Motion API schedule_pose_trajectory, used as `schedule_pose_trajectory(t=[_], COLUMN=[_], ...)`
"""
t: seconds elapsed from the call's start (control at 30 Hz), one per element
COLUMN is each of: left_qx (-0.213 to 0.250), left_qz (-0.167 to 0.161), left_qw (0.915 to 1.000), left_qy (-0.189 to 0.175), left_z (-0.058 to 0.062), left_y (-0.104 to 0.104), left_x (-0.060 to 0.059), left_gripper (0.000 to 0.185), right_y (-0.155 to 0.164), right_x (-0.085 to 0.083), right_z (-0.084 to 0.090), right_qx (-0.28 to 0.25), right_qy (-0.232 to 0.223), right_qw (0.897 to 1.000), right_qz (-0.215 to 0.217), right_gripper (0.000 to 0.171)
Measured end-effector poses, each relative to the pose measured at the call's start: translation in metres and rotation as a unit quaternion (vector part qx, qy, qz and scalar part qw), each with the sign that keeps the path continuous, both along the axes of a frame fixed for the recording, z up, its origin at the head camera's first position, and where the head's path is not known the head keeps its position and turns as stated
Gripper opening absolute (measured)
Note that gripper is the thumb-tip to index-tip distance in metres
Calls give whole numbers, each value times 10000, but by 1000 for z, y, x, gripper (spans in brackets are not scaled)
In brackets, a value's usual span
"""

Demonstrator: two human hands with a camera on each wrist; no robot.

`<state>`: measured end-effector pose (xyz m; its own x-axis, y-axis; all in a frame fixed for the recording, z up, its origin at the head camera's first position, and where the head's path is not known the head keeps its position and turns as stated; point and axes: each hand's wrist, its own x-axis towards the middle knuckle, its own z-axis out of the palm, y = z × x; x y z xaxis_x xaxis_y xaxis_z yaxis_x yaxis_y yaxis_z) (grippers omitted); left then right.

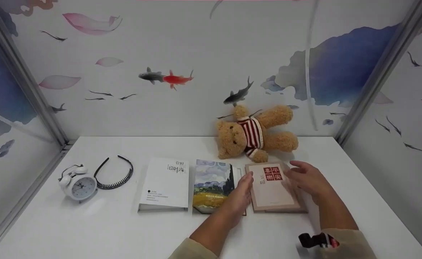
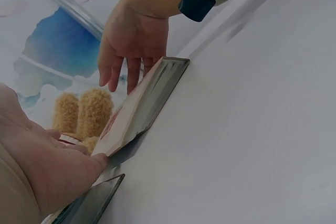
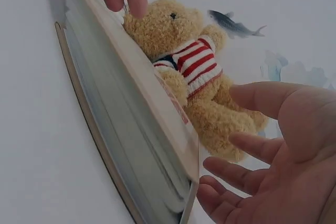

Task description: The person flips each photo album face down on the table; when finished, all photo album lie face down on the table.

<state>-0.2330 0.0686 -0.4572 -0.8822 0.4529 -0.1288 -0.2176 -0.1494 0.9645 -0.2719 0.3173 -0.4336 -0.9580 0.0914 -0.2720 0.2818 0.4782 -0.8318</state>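
A pale pink photo album with a red square of characters on its cover lies at the right of a row on the white table. My left hand is at its left edge, fingers extended, the fingertips against or very near the cover's side. Off its right edge my right hand hovers with fingers spread and slightly bent, holding nothing. In the right wrist view the album shows its page edges between both hands. Left of my left hand lies an album with a painted landscape cover.
A white album lies farther left in the row. Beyond it are a black toothed headband and a white alarm clock. A teddy bear in a striped sweater lies on its side against the back wall, behind the pink album.
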Motion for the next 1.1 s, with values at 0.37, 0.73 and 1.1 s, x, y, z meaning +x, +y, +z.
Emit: schedule_pose_trajectory(t=[0.37, 0.73, 1.1], left_qx=[-540, -552, -644], left_qz=[360, 1083, 1336], left_qw=[9957, 9894, 9880], left_qy=[655, 797, 441], left_z=[28, 21, 6], left_y=[-67, -133, -146], left_x=[-10, -21, -31], left_gripper=[64, 60, 63], right_y=[-67, -126, -138], right_x=[0, -17, -20], right_z=[22, 18, -5], right_qx=[-443, -892, -1034], right_qy=[621, 677, 670], right_qw=[9955, 9893, 9884], right_qz=[558, 933, 886], right_gripper=[63, 50, 42])
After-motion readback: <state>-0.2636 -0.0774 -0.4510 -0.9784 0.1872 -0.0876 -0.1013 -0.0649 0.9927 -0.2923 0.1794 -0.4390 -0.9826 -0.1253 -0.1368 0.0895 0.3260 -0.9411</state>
